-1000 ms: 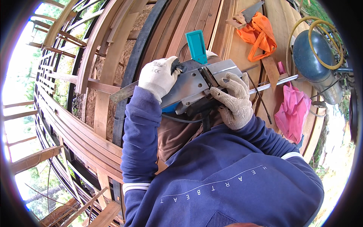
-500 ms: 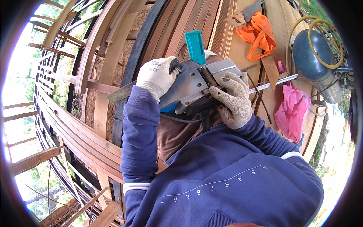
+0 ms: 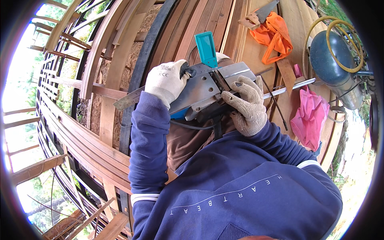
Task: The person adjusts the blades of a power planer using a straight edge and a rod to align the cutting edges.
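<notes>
I have the upturned planer (image 3: 198, 91) between the two hands over the wearer's lap, metal sole uppermost. Its cutter slot (image 3: 221, 81) lies exposed just left of the right hand (image 3: 249, 106), and a teal tray-like part (image 3: 206, 50) stands up beyond both hands. I judge the setting-up done, but the work at the slot unfinished, since both hands are on the machine; I can't tell whether the cutter sits firmly.

The left hand (image 3: 165, 82) is curled, fingers together at the planer's left end; what it pinches is hidden from me. The right hand's fingers are bent and a little apart near the slot, and I can't tell whether they grip anything. A metal strip (image 3: 127, 99) juts out left of the left hand.

Farther out, past the right hand, I see orange cloth (image 3: 276, 36), a handsaw (image 3: 265, 12), pink cloth (image 3: 309, 120) and a dark tank (image 3: 332, 54).
</notes>
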`<state>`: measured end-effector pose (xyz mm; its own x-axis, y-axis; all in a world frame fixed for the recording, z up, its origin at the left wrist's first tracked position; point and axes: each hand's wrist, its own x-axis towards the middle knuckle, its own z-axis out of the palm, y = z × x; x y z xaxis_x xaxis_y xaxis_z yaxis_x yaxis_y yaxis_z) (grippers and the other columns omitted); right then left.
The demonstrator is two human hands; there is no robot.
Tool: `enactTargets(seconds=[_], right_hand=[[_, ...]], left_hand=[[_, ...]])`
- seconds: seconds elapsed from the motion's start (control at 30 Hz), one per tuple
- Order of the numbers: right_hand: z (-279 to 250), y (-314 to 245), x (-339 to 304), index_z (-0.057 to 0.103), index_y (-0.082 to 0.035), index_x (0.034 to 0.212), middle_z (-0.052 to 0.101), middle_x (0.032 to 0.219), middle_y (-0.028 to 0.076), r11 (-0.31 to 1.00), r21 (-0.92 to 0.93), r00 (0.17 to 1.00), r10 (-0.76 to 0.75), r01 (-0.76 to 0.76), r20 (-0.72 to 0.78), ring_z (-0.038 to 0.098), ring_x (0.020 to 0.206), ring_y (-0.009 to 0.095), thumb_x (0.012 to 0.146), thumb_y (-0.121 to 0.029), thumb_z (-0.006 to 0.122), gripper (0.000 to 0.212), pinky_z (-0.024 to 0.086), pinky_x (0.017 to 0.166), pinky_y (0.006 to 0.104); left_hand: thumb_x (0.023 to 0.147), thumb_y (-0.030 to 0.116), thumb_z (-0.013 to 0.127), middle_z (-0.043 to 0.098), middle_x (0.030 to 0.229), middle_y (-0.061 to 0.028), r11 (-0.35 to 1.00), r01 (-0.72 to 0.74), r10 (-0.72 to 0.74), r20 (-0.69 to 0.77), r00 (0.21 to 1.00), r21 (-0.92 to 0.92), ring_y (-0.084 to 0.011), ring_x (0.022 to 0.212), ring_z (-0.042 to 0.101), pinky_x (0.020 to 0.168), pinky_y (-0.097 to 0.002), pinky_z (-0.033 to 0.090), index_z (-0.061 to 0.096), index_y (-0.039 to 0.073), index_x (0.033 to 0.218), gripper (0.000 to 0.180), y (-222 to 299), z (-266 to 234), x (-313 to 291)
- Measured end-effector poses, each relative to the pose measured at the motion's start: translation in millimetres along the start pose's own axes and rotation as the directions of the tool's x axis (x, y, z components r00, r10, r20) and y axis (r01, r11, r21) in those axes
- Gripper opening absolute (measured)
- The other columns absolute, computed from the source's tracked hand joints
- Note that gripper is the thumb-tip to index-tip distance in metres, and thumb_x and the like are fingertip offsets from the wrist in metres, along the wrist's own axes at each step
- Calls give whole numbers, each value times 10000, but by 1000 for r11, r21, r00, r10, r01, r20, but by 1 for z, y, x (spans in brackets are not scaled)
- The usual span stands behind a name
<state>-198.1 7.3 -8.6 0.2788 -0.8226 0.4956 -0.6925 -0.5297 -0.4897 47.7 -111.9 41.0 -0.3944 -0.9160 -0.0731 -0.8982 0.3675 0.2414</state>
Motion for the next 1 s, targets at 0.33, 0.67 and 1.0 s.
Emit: enactTargets(seconds=[0.33,0.67,1.0], right_hand=[[-1,0,1,704,-217,1220,603,1193,117,1000,-1,1000,3,-3,11,509,1253,402,478,-98,734,752,215,1100,684],[0,-1,1,707,-212,1210,607,1184,116,1000,16,1000,10,-10,-4,520,1235,403,488,-97,728,731,221,1093,692],[2,1,1,706,-216,1209,608,1194,118,1000,-21,1000,2,-2,-3,520,1237,407,507,-95,720,713,226,1091,693]], left_hand=[[877,251,692,701,969,-160,1000,16,-16,21,1000,-1,-362,938,672,817,-462,523,663,97,1127,295,4,-4,0],[907,323,657,713,959,-135,998,-10,10,16,1000,56,-323,935,688,819,-446,540,654,102,1147,326,2,-1,0],[911,326,651,715,979,-135,999,4,-5,22,1000,53,-325,949,686,829,-447,538,653,105,1161,333,3,0,0]])
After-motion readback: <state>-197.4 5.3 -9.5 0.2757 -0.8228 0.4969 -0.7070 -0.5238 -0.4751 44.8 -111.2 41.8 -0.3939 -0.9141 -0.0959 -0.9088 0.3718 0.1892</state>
